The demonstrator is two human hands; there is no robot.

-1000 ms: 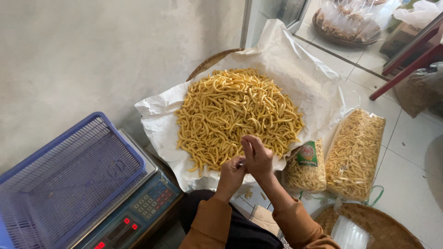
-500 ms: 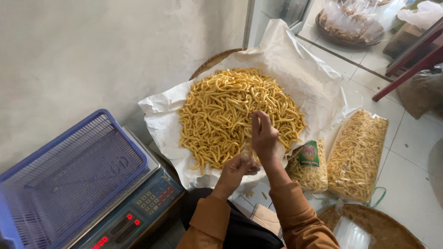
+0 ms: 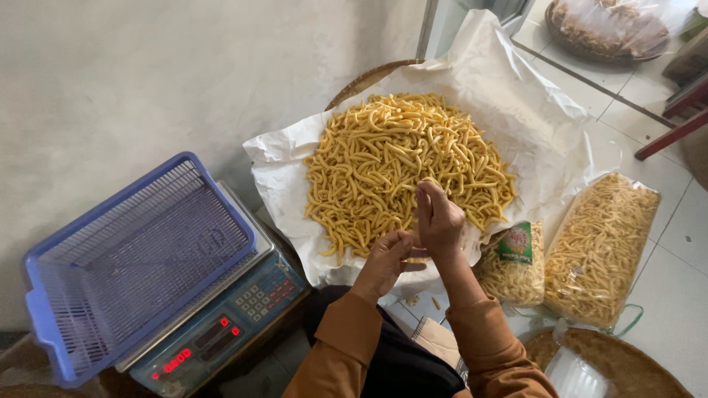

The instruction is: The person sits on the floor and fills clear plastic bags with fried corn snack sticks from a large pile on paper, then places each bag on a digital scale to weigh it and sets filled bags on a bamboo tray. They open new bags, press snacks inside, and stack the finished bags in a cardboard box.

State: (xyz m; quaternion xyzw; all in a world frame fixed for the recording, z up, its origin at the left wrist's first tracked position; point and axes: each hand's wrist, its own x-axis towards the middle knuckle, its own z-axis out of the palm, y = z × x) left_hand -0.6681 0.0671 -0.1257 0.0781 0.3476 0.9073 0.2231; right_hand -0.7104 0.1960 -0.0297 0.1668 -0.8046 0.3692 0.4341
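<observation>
The heap of pale yellow fried snack sticks lies spread over a crumpled sheet of white paper that lines a round woven bamboo tray, so the paper keeps oil and crumbs off the weave and lets you rake sticks toward yourself. Your right hand is raised over the near edge of the heap, fingers curled shut around what looks like a pinch of sticks, held just above your left hand. The left hand is cupped low at the paper's near rim; whether it holds a clear bag open beneath the right one cannot be told, since the film, if any, is hidden. The two hands are close together, nearly touching. To your left a blue plastic mesh basket sits on a digital weighing scale with red digits, within easy reach for weighing. To your right, on the tiled floor, lie a large clear bag packed with the same sticks and a smaller filled bag with a green label, set aside from the heap. A second woven tray rests nearer your knee.
</observation>
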